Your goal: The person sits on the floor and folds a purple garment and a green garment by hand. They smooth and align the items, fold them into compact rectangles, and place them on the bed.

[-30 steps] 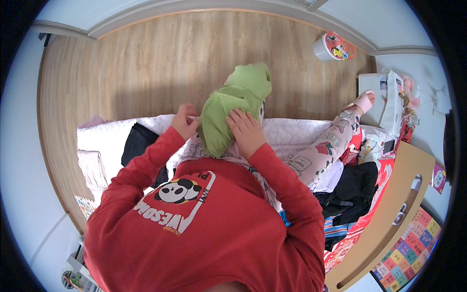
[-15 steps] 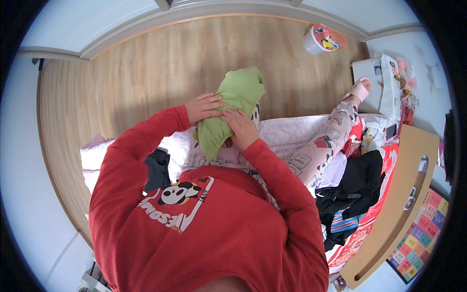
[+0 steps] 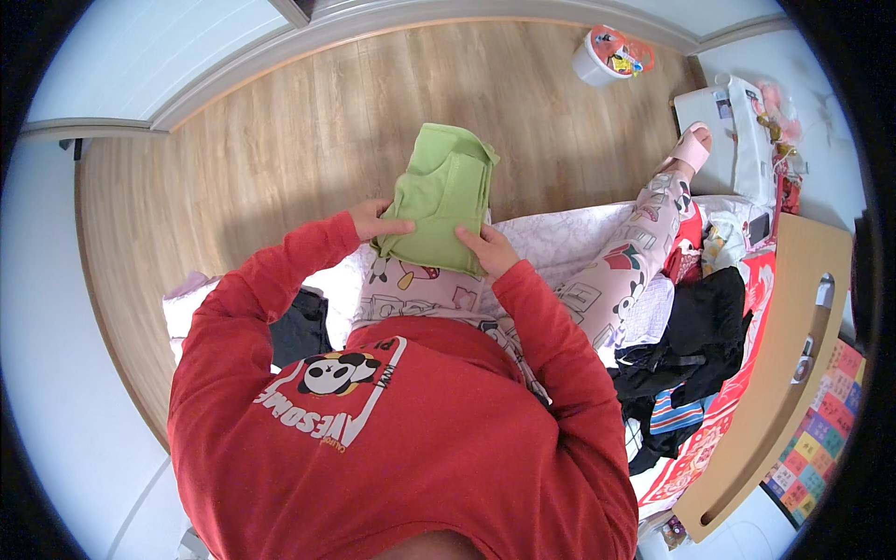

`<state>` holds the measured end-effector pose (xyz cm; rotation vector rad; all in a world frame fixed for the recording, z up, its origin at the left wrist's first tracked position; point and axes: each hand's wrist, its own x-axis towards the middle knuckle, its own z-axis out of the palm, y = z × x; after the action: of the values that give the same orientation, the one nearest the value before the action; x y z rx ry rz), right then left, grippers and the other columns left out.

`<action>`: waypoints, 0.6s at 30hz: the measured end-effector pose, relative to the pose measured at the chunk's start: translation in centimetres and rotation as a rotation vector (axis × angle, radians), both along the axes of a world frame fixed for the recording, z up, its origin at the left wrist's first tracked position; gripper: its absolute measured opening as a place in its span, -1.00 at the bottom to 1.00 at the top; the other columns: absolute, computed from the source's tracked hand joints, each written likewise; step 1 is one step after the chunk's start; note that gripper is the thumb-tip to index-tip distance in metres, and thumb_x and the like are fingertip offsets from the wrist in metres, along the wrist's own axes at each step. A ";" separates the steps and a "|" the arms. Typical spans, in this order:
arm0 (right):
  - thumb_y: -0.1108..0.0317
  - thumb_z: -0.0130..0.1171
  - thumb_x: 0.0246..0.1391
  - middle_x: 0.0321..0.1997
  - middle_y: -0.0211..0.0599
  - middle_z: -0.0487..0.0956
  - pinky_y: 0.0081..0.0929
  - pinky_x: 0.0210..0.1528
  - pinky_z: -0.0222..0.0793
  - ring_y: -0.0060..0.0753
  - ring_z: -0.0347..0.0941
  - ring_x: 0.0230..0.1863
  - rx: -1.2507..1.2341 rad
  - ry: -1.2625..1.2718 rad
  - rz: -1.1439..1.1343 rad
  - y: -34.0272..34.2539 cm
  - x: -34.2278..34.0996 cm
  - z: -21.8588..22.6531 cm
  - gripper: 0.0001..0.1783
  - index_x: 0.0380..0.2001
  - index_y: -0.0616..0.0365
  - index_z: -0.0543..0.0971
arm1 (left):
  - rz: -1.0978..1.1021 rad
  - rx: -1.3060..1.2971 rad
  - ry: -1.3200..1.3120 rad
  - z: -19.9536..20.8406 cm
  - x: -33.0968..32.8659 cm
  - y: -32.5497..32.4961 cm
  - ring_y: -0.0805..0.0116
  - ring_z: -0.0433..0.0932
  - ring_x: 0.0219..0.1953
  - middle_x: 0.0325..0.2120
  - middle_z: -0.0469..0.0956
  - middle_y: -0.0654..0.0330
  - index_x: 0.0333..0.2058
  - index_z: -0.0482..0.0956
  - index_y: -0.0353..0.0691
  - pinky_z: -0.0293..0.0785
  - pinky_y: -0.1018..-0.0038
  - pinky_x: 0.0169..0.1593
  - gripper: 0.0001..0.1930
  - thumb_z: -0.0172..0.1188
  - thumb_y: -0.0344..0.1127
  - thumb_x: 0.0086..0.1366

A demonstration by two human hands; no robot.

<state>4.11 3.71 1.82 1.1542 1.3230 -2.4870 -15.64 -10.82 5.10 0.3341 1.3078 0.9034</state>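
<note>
A green garment (image 3: 439, 191), folded into a flat, roughly rectangular bundle, lies over my raised thigh in patterned pink trousers. My left hand (image 3: 377, 219) grips its left edge, with the thumb laid on top and the fingers mostly hidden underneath. At the lower right edge, my right hand (image 3: 489, 250) pinches the cloth in the same manner, thumb above. Seam lines show on the upper face of the cloth. What kind of garment it is, I cannot tell from the folds.
To the right, a heap of black clothes (image 3: 686, 327) lies on the bed beside a striped cloth (image 3: 674, 413). A dark folded cloth (image 3: 301, 327) is at my left. A white bucket (image 3: 595, 65) holding small items stands on the wood floor (image 3: 280, 131). A wooden board (image 3: 779, 373) borders the right.
The green garment has gone from loose and bunched to flatter and squared. My hands have moved from lying on top of it to holding its left and right edges.
</note>
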 end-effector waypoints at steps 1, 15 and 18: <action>0.30 0.09 0.03 -0.23 -0.34 0.50 -0.61 -0.20 0.32 -0.59 0.39 -0.25 0.002 0.035 0.024 0.0 0.2 0.0 -0.63 -0.14 0.33 0.42 | -0.030 0.016 0.020 -0.2 -0.1 -0.2 0.42 0.43 -0.15 -0.17 0.46 0.13 -0.04 0.34 -0.36 0.33 0.52 -0.03 -0.50 0.20 -0.20 0.10; 0.11 0.08 0.01 -0.46 -0.31 0.53 -0.53 -0.34 0.32 -0.56 0.39 -0.43 0.382 -0.053 0.360 -3.1 2.9 8.7 -0.59 -0.27 0.30 0.47 | -0.097 0.218 0.216 4.4 3.2 -4.6 0.54 0.41 -0.23 -0.28 0.51 0.22 -0.11 0.40 -0.32 0.33 0.54 -0.11 -0.67 0.10 -0.29 0.17; 0.13 0.05 0.03 -0.45 -0.26 0.54 -0.52 -0.34 0.31 -0.55 0.39 -0.43 0.424 -0.042 0.218 -4.3 3.7 5.5 -0.62 -0.30 0.29 0.48 | -0.109 0.259 0.457 3.2 4.7 -5.0 0.52 0.43 -0.30 -0.36 0.53 0.17 -0.12 0.40 -0.32 0.36 0.54 -0.19 -0.66 0.06 -0.24 0.19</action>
<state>7.79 -0.58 7.34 1.0512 1.9103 -2.0774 -10.98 -15.79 8.34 0.8452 1.5705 0.9368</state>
